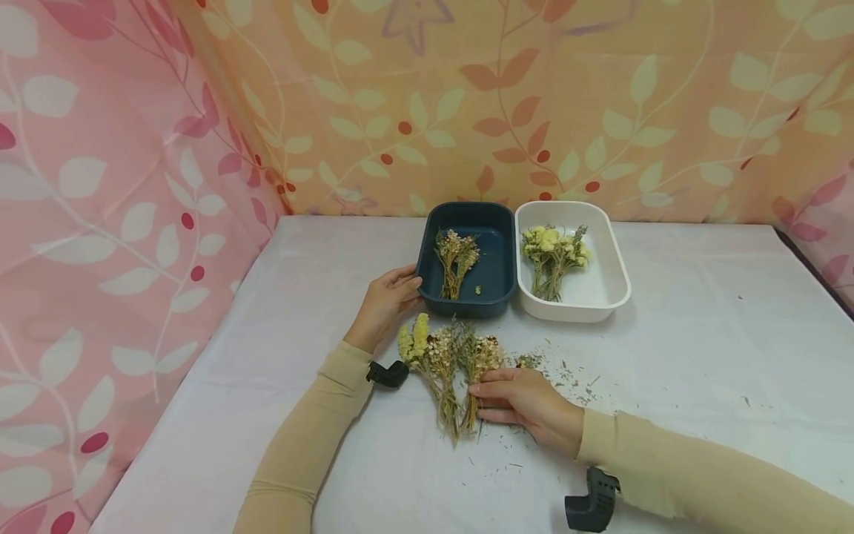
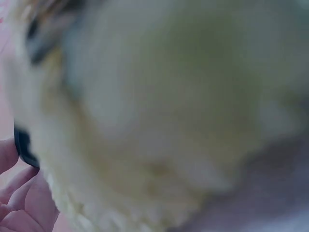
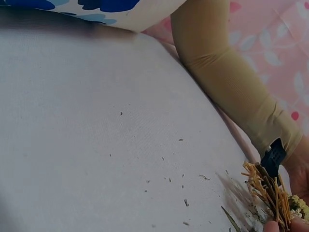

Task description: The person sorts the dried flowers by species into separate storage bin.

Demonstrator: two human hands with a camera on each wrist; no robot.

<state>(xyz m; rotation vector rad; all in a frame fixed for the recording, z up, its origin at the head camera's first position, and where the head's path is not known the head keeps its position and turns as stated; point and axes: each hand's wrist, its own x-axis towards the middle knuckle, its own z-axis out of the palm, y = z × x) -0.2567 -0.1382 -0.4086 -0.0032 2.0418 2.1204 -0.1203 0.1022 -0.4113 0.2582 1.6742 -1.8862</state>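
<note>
My right hand (image 1: 530, 404) pinches the stems of a dried flower bunch (image 1: 483, 360) with cream and dark red heads. In the right wrist view the cut stem ends (image 3: 270, 191) show above the fingertips (image 3: 298, 225). Just left of it lies another dried bunch (image 1: 437, 363) with yellow and cream heads. With its fingers against the outer left side of the dark blue tray (image 1: 497, 256), my left hand (image 1: 387, 297) rests there. Inside that tray lies a small cream bunch (image 1: 456, 259). Blurred flowers (image 2: 145, 96) block most of the left wrist view.
A white tray (image 1: 610, 278) adjoins the blue one on the right and holds yellow dried flowers (image 1: 554, 259). Loose flower bits (image 1: 530, 361) and stem scraps (image 1: 580, 382) are scattered over the white tabletop (image 1: 700, 356). Patterned cloth (image 1: 467, 111) hangs behind the table.
</note>
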